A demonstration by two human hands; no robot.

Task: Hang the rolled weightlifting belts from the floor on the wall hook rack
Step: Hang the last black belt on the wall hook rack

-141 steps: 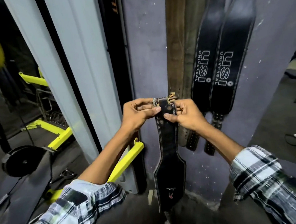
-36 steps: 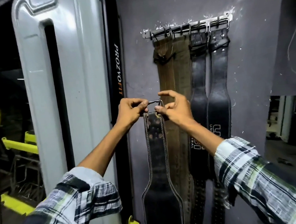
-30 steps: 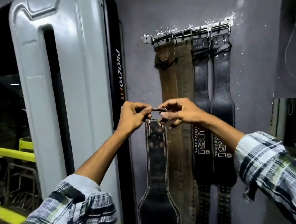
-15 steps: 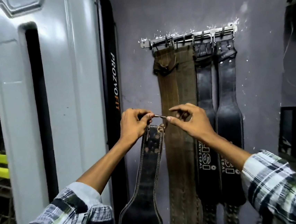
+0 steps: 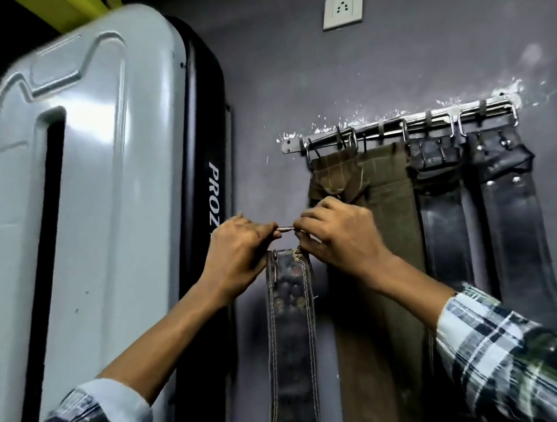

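Below the wall hook rack (image 5: 398, 124), both hands have risen closer to it than half a second ago — the left hand (image 5: 237, 252) and right hand (image 5: 337, 235) each pinch an end of the metal buckle (image 5: 285, 229), fingers curled tight on it. The dark belt (image 5: 292, 311) hangs unrolled beneath, left of the olive belts (image 5: 374, 235). Likely next: hooking the buckle onto the rack's left end.

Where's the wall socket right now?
Head view, top centre: the wall socket sits high on the grey wall, above the hook rack.
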